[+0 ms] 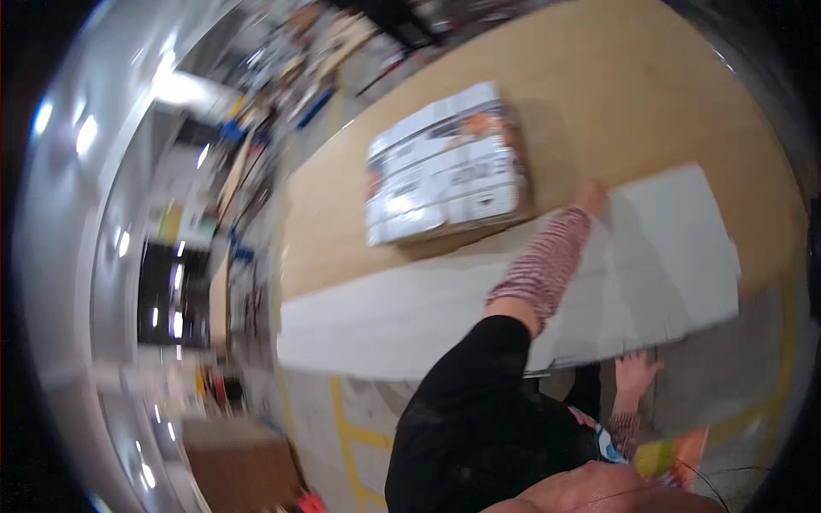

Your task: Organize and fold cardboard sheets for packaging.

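Note:
A long white sheet [410, 308], perhaps paper or board, lies along the near side of the brown table [633, 77]. My left arm, in a black sleeve with a red-and-white striped cuff, reaches across it. My left hand [593, 197] rests at the sheet's far edge; its fingers are blurred and partly hidden. Beyond the sheet, left of that hand, sits a bundle of flat printed white packages [445, 167] with orange patches, apparently strapped together. Below the sheet's near edge, my right hand [637, 374] has its fingers spread and holds nothing.
Yellow lines [346, 436] mark the grey floor. A brown box-like block [244, 470] stands at the lower left. Blurred long tables and clutter [248, 171] fill the left background. A person in dark clothes [398, 17] is partly visible beyond the table.

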Demonstrator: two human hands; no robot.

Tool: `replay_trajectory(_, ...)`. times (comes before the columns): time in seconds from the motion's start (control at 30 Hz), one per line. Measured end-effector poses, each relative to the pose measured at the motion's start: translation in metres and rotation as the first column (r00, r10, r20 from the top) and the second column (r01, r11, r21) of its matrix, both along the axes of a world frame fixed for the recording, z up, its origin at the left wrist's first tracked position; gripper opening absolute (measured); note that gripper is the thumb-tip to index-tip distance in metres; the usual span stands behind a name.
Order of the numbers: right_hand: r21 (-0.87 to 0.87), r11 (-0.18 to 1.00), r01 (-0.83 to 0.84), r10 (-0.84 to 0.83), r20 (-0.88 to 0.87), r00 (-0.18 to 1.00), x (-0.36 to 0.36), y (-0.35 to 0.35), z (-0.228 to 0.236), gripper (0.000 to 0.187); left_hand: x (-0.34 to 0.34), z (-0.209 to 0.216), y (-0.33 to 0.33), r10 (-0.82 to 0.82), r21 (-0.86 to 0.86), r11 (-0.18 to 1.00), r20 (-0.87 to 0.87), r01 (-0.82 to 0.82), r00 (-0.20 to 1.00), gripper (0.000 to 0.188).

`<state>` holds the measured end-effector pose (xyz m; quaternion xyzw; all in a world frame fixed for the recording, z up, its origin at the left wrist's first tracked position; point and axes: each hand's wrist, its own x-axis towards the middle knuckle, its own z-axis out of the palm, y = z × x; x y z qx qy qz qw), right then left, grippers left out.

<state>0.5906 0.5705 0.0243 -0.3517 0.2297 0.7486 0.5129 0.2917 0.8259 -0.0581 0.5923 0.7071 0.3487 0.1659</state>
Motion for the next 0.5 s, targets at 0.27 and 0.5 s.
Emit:
replay_trajectory(0.27,0.01,0.998,-0.065,0.065,-0.011,0.998,-0.005,0.007,0.004,0.072,0.02,0.038,-0.021,0.001,-0.26,0.964,-0.185,-0.05,0.983,0.019)
replay_trajectory(0.5,0.099,0.994,-0.036,0.028,0.079,0.996,0.009,-0.006,-0.031,0.069,0.011,0.046,-0.046,-0.091,-0.18,0.981,-0.088,0.074,0.992,0.024)
